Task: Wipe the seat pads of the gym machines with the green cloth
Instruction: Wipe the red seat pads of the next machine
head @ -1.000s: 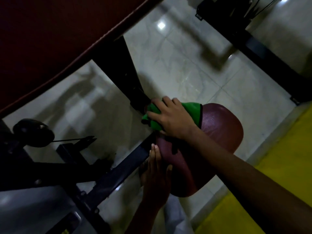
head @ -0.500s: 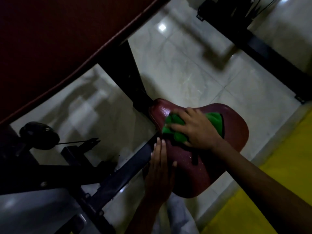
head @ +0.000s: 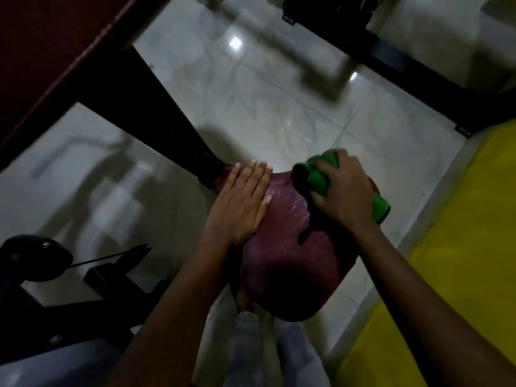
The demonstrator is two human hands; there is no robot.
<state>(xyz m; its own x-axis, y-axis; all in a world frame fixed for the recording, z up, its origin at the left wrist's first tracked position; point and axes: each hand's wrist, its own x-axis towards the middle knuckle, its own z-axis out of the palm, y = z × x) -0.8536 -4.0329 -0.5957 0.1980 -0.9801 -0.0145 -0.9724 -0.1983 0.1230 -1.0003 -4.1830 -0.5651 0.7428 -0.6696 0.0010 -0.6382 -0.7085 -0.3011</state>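
- Head view, looking steeply down in dim light onto a maroon seat pad (head: 290,263) that fills the lower middle of the frame.
- Right hand (head: 344,196) sits at the pad's upper right edge, fingers curled over a bunched green cloth (head: 317,178) and pressing it against the pad; a second bit of the cloth pokes out behind the wrist at the right.
- Left hand (head: 241,203) lies flat on the upper left part of the pad, fingers straight and close together, pointing towards the top of the frame, holding nothing.
- Surface of the pad between the two hands shows faint pale streaks or specks; I cannot tell whether that is moisture or dust.
- Black machine frame (head: 156,115) runs diagonally from the upper left down to the pad's upper left corner.
- Large dark red pad (head: 50,43) fills the upper left corner of the frame.
- Pale glossy floor tiles (head: 268,101) lie beneath, with a bright light reflection near the top centre.
- Yellow floor strip (head: 460,247) runs along the right side.
- Dark machine parts (head: 36,258) sit at the lower left.
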